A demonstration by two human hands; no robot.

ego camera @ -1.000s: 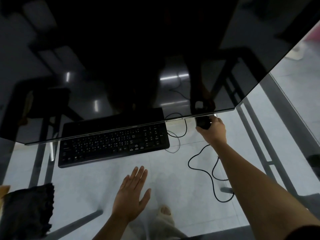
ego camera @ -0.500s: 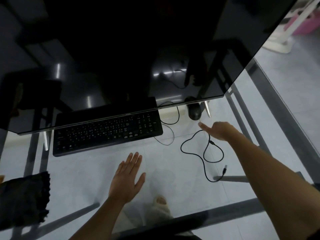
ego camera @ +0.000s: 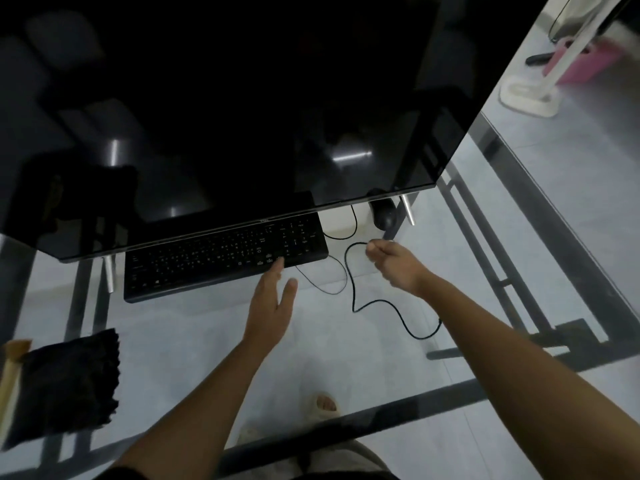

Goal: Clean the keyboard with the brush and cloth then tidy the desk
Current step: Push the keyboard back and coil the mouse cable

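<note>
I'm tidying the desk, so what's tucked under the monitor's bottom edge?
The keyboard and the mouse, beside a metal foot, reach under the monitor. It covers the keyboard's far edge and the mouse's far end.

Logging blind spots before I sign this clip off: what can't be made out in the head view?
Head view only:
Black mouse: rear hidden by the black monitor's lower edge.
Black keyboard: back edge behind the monitor; key legends too small and dim.
Right hand: curled fingers cover the black cable's end, so a pinch is unsure.
Tan object beside the black cloth: cut off by the left edge; unidentifiable.
</note>
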